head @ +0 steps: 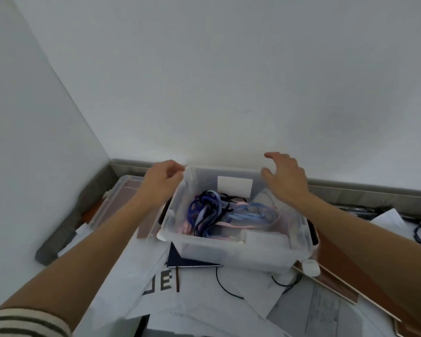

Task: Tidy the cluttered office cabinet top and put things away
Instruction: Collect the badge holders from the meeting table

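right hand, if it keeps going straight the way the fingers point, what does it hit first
Probably the white wall behind the clear bin. The right hand hovers open over the bin's far right corner, fingers aimed forward-left; depth is unclear.

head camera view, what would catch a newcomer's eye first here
A clear plastic storage box sits mid-frame on scattered white papers, holding a tangle of blue, purple and pink lanyards. The left hand pinches the box's far left corner, and the right hand hovers open over its far right rim. Above it all is bare white wall.
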Tool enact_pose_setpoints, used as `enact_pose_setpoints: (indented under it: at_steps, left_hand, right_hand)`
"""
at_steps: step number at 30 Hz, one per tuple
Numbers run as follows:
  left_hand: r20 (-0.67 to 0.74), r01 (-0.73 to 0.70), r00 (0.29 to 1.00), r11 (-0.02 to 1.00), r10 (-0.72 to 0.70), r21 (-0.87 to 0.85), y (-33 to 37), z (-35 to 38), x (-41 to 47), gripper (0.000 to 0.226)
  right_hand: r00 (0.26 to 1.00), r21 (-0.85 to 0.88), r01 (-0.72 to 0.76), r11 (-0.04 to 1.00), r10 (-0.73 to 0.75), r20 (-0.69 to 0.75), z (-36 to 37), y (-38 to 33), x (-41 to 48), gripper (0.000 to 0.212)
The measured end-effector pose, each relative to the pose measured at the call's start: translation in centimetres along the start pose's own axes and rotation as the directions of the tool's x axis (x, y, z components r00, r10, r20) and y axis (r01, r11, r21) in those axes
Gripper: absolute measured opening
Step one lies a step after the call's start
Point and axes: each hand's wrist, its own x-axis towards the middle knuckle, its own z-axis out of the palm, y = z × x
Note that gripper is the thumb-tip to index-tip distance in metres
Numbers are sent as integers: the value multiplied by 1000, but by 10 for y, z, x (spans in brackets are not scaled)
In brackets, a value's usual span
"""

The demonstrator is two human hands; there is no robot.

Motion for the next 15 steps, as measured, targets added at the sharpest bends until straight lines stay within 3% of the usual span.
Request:
enact_pose_setpoints:
  at_steps: [2,4,11,15]
  left_hand:
    - [-94,58,994,998,-59,-8,-27,-24,-4,15]
    - [-103,105,990,989,-95,100,-58,-40,-13,14]
    - [74,250,945,852,-318,460,-198,-78,-60,16]
    - [109,307,876,718,-470,625,-251,-85,-87,56]
  right_hand:
    - [997,11,70,997,-70,13,3,-27,3,43]
    - [993,5,111,994,-111,51,9,-55,4,41]
    - [948,-101,270,958,-245,204,68,-151,-6,39]
    - [922,-226,374,900,-332,201,112,-196,-10,44]
